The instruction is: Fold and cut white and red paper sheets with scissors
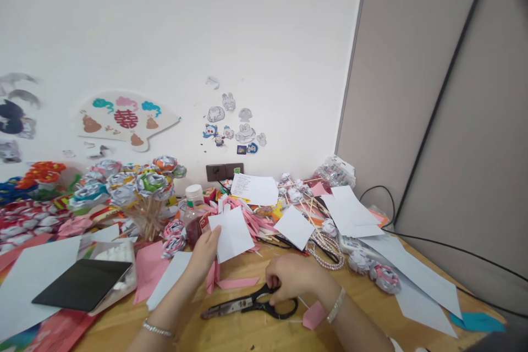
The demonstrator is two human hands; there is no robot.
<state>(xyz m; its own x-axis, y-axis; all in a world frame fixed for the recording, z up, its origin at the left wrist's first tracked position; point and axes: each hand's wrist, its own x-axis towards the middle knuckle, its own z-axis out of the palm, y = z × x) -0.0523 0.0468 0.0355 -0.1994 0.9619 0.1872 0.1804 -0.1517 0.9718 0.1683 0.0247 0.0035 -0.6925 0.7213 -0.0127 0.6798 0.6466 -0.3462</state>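
My left hand (207,247) pinches the left edge of a square white sheet of paper (236,235), held up over the table. A pair of black-handled scissors (251,303) lies near the front of the table, its blades pointing left. My right hand (295,275) is at the scissors' handles with its fingers curled and closed on one loop. Folded pink paper strips (238,283) lie just behind the blades. A small pink paper piece (314,315) rests under my right wrist. Another white square (294,226) sits on the pile behind my right hand.
Paper roses (152,182) on sticks stand at the left, beside a bottle (192,224). A black tablet-like panel (82,284) lies front left. Pearl strings (327,250), loose white sheets (355,212) and a black cable (457,257) occupy the right. A white wall rises behind.
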